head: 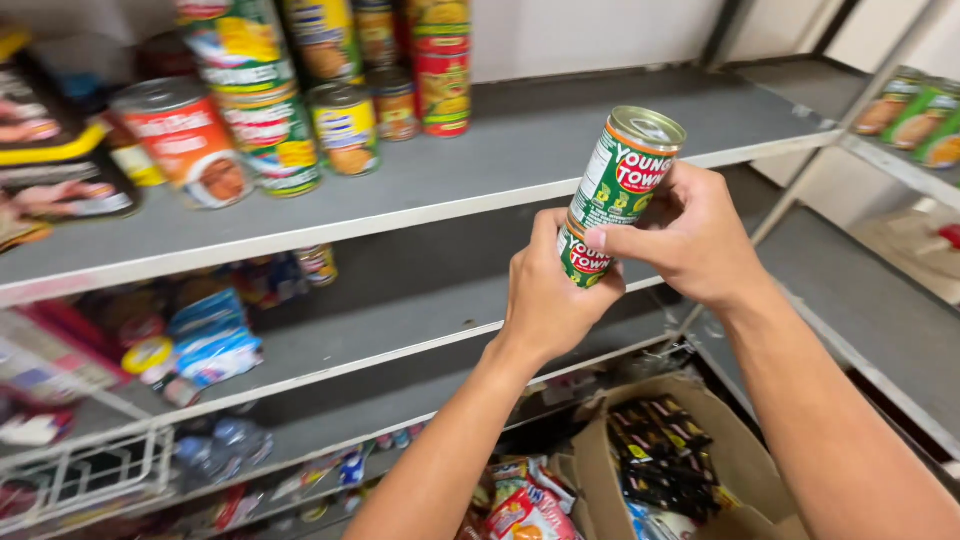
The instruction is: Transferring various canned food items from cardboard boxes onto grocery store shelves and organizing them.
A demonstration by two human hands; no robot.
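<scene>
Top shelf [480, 170]: at your eleven o'clock, a grey metal shelf carries stacked tins, among them a red-labelled can [185, 140] lying tilted at the far left and upright yellow and green ones beside it.
Left hand [550, 290]: your left hand is closed around the lower end of the can, fingers wrapped over its base from below.
Green can [620, 195]: you hold a tall, slim green can with red and yellow label patches in mid-air, in front of the top shelf's front edge and just to the right of centre.
Long axis: the can runs from seven o'clock up to one o'clock, its silver lid highest and leaning away from you towards the right.
Right hand [690, 235]: your right hand grips the can's middle from the right side, thumb across the label.
Nearer hand: both hands touch the can; the left bears its bottom, the right steadies its side.
Shelf gap: the bare stretch of top shelf lies just beyond the can at twelve o'clock.
Cardboard box [680, 460]: at your five o'clock, low down, an open box holds dark packets.
Right rack [920, 120]: at two o'clock, more green cans stand on a neighbouring shelf.
</scene>
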